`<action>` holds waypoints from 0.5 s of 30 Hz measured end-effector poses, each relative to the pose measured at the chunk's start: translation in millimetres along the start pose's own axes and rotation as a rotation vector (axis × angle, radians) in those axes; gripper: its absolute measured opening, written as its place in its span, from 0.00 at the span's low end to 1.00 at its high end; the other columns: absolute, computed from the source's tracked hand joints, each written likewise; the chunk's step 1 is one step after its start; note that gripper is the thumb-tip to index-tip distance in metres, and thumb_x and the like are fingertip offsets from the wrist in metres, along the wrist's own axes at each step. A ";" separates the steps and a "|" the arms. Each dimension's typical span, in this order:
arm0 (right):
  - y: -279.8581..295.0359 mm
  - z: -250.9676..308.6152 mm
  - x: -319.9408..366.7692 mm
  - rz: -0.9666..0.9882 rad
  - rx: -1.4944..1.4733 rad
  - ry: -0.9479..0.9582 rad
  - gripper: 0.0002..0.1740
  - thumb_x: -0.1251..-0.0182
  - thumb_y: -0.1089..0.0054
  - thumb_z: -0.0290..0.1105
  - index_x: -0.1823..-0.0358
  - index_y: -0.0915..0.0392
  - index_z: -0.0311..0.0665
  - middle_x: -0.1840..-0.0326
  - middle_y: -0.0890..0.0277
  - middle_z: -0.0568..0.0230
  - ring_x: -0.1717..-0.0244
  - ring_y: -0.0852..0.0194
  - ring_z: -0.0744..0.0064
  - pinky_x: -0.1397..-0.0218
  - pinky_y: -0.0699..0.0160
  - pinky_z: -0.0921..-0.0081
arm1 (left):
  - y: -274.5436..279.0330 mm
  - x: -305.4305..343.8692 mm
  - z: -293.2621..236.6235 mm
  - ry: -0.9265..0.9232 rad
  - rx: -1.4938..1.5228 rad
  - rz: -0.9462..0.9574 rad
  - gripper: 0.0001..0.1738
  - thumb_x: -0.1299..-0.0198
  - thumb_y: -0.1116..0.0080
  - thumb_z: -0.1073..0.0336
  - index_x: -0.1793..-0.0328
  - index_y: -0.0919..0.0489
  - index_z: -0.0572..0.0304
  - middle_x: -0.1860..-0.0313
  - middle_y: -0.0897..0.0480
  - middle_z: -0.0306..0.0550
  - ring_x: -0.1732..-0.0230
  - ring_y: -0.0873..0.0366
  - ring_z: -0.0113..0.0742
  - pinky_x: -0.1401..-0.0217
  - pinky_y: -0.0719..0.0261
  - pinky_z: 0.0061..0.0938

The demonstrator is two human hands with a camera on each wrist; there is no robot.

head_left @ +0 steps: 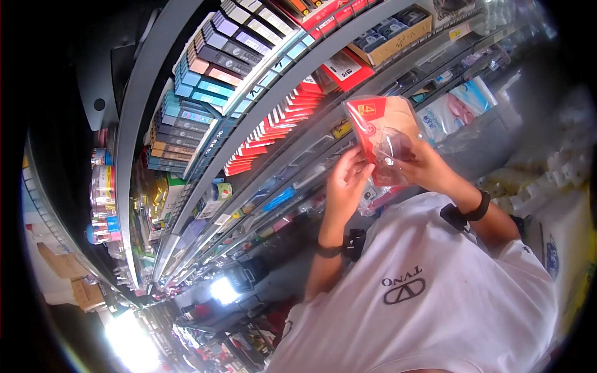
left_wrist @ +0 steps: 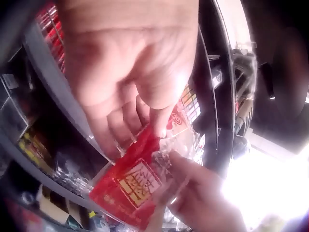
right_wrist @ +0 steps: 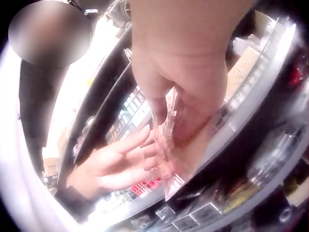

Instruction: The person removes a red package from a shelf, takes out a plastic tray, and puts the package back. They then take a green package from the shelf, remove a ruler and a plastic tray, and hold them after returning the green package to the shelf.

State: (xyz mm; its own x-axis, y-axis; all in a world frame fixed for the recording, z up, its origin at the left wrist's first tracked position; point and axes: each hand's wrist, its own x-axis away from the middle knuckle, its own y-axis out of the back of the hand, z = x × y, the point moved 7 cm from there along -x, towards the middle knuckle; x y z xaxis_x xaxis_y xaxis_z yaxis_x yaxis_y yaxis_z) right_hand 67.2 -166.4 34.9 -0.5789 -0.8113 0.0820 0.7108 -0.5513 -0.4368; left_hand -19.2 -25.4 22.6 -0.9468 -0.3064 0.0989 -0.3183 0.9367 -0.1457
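Note:
Both hands hold a flat plastic-wrapped packet (head_left: 388, 133) in front of the chest. It has a red printed panel, a tan area, a yellow label and a dark patch under shiny film. My left hand (head_left: 346, 183) pinches its red edge; in the left wrist view the thumb (left_wrist: 159, 121) lies over the red side and the fingers pass behind. From the other side my right hand (head_left: 429, 165) grips the lower corner. In the right wrist view crinkled clear film (right_wrist: 166, 128) shows between the right thumb and fingers. What the packet contains I cannot tell.
Long wire-edged shelves (head_left: 255, 102) run beside me. They bear stacked slim boxes (head_left: 230, 56), a row of red packets (head_left: 273, 127) and a cardboard box (head_left: 401, 43) of dark items. A blue-and-white pack (head_left: 457, 109) lies beyond the hands. Bright light (head_left: 130, 336) shines at the aisle's far end.

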 end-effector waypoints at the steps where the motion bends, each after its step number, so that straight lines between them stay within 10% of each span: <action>1: 3.1 -1.8 1.2 0.010 0.020 -0.009 0.20 0.28 0.42 0.20 0.36 0.30 0.31 0.45 0.20 0.64 0.50 0.19 0.78 0.48 0.17 0.76 | 1.6 0.4 1.2 0.030 0.005 -0.003 0.26 0.33 0.36 0.74 0.30 0.29 0.68 0.40 0.19 0.49 0.41 0.21 0.31 0.38 0.22 0.26; 15: 35.2 0.6 1.0 -0.013 0.340 -0.030 0.18 0.31 0.32 0.27 0.41 0.20 0.30 0.52 0.16 0.65 0.53 0.20 0.81 0.50 0.20 0.78 | 25.3 7.5 3.6 0.112 0.004 -0.135 0.13 0.30 0.38 0.71 0.42 0.22 0.70 0.51 0.15 0.42 0.50 0.18 0.24 0.44 0.21 0.20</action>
State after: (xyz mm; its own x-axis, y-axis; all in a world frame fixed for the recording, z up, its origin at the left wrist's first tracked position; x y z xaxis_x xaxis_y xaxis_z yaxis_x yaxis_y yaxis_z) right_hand 91.9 -186.8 20.2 -0.5807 -0.8061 0.1139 0.7987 -0.5912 -0.1123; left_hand -34.5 -4.6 16.1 -0.8840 -0.4084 0.2273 -0.4428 0.8875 -0.1273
